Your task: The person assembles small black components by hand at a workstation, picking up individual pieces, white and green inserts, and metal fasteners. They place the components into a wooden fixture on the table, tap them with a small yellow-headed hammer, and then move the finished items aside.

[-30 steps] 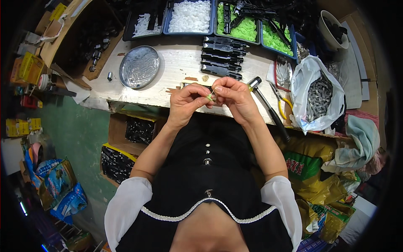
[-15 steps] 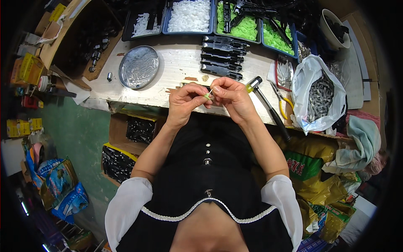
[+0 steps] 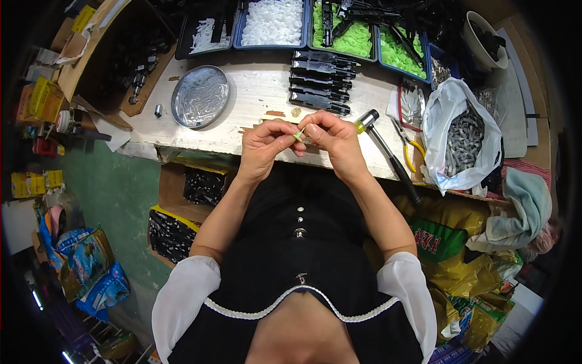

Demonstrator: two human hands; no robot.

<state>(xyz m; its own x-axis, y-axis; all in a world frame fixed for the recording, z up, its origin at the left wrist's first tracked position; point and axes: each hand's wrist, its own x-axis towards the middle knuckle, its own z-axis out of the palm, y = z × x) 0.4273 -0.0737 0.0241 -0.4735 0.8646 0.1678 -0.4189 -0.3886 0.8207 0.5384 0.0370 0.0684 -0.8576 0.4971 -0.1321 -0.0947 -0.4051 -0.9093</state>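
Observation:
Just over the front edge of the workbench, both hands meet fingertip to fingertip. My left hand (image 3: 264, 147) is closed in a pinch on a small light green plastic piece (image 3: 299, 137). Close against it, my right hand (image 3: 337, 143) is pinched too, at a thin pale tip beside the green piece. What exactly the right fingers hold is too small to name. Beyond the hands, several black slotted plastic housings (image 3: 321, 82) lie stacked in a row. Left of them stands a round metal dish (image 3: 201, 97) with a shiny, smeared, grease-like filling.
Trays of white parts (image 3: 271, 23) and green parts (image 3: 345, 37) line the back. To the right lie a hammer (image 3: 388, 151), yellow-handled pliers (image 3: 414, 155) and a white plastic bag (image 3: 438, 145) of grey parts. Boxes of black parts (image 3: 171, 235) stand below the bench, left.
The green piece has turned slightly between my fingertips and shows more of its length. Both hands have shifted a little to the left; the things on the bench have stayed put.

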